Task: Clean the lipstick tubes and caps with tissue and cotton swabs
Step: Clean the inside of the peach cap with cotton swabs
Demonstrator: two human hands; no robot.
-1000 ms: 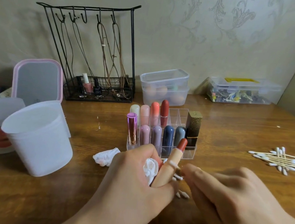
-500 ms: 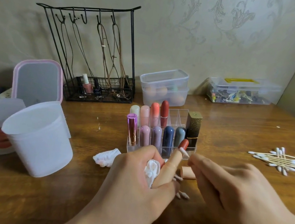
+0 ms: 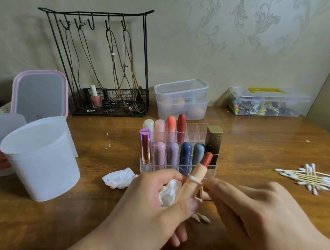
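Dim, warm, even light; soft shadows; wide-angle bending at edges; slight blur.

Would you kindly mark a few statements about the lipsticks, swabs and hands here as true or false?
1. The left hand holds an uncapped lipstick. True.
2. The right hand is empty. False: it pinches a cotton swab against the tube.
3. The swab pile lies right of the organizer. True.
4. The white cup lies on its side. False: it stands upright.
5. A crumpled tissue lies on the table. True.
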